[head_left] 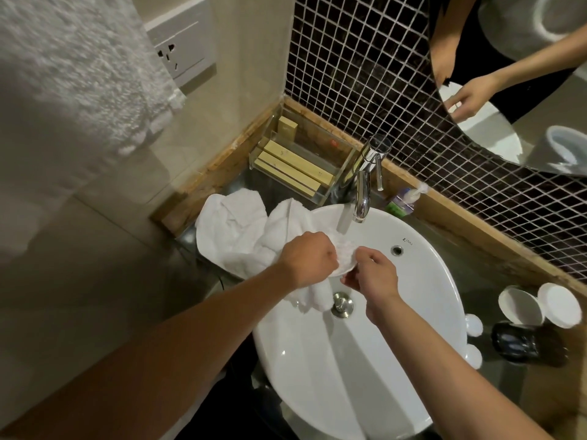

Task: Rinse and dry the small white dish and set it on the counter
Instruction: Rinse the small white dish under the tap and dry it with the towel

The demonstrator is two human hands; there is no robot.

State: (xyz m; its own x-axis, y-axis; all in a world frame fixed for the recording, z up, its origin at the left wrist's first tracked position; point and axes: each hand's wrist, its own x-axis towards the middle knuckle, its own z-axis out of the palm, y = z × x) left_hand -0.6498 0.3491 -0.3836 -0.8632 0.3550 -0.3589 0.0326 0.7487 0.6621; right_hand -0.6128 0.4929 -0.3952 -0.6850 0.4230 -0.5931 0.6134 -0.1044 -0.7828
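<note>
The person stands in front of the round white ceramic washbasin (397,360) and stretches both bare arms forward over it. The left arm comes from the lower left, almost straight, and the left hand (306,260) is curled with the knuckles up, the fingers closed on the left edge of the small white round dish (344,254). The right arm comes from the lower right with the wrist a little bent, and the right hand (373,276) is turned with its back up; its fingers pinch the right edge of the same dish. The two hands are very near to each other, with only the dish between them.

The dish is held above the bowl of the basin, just under the chrome tap (365,185), and a stream of water (343,222) falls on it. Under the left hand lies a white crumpled towel (241,236); it hangs over the left rim of the basin, and one end reaches down near the metal drain plug (342,304). If the left hand also touches the towel, I cannot tell.

On the counter (508,274) at the right, well apart from the hands, stand two white round lids or dishes (540,306) beside a dark glass (524,344)
</note>
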